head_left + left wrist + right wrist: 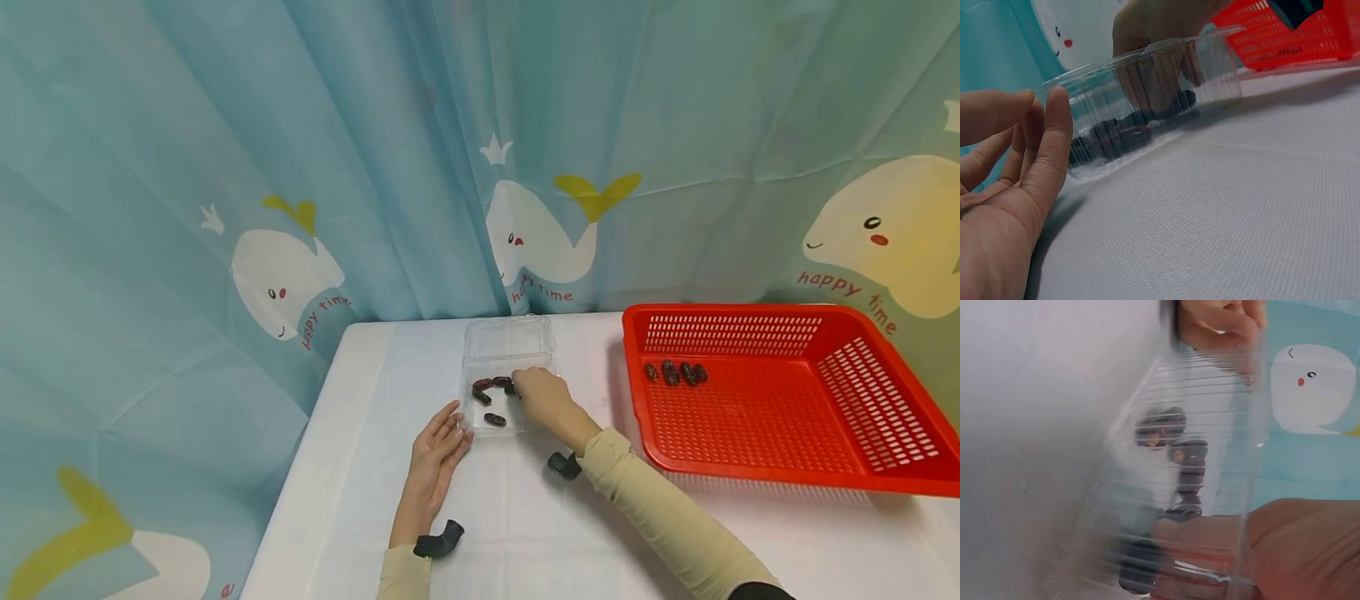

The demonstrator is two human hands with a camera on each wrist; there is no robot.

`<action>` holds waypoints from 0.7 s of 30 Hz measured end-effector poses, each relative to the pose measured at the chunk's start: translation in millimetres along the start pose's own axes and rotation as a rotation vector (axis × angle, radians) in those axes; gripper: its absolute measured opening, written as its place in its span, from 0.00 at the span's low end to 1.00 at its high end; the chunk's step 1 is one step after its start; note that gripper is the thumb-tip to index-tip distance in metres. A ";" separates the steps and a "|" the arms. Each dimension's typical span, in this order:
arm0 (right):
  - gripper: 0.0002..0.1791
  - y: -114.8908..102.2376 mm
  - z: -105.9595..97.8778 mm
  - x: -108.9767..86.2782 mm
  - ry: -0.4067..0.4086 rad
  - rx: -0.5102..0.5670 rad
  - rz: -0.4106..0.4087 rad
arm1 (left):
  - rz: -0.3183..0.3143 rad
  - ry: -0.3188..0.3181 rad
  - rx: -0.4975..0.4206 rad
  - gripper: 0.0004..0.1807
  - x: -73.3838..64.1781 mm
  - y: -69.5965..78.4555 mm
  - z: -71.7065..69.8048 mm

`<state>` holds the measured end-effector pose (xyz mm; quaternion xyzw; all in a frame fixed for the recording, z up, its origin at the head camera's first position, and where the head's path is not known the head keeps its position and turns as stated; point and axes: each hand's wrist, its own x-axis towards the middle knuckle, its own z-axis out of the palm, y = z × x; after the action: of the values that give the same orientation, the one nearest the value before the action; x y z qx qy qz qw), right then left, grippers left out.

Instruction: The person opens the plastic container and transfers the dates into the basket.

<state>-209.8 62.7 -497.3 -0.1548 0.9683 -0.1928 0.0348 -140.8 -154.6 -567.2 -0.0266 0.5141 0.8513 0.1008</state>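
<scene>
While the left hand (pixel 435 454) rests its fingertips against the near-left corner of a clear plastic box (pixel 515 428), the right hand (pixel 547 396) reaches down inside it from the right. The left grip is relaxed, its fingers fairly straight at the outside of the wall. The right hand's fingers are curled among the contents, with a dark piece right at the fingertips — whether that grip pinches it or has let it go, I cannot tell.

Inside the box, several dark brown, oblong, wrinkled pieces (pixel 495 419) lie on the floor: one alone near the front edge, the others in a loose, bent row that runs across to the right hand's fingers. Behind the box, its clear lid (pixel 508 337) lies open. Ridged, see-through walls show the pieces from the side in both wrist views.

To the right stands a red perforated basket (pixel 757 400), well apart from the box. Four similar dark pieces (pixel 670 372) sit in it, gathered at its left end near the wall — the last two touching. Both containers stand on a white-covered worktop (pixel 375 375), before a blue curtain (pixel 405 167) printed with white whales.
</scene>
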 end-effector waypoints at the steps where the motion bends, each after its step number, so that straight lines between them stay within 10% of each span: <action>1: 0.06 0.2 -0.6 0.0 -0.008 0.018 0.002 | 0.002 -0.001 -0.003 0.33 0.0 0.1 0.0; 14: 0.05 4.3 -12.5 2.0 -0.132 0.391 -0.001 | -0.002 -0.001 0.007 0.33 -0.6 0.5 -0.7; 21: 0.07 6.6 -17.2 1.6 -0.233 0.760 0.034 | 0.003 -0.003 -0.003 0.33 -0.7 0.1 -0.1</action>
<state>-215.4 74.3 -483.9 -0.1356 0.8198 -0.5181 0.2026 -140.2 -154.9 -567.0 -0.0249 0.5126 0.8524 0.1004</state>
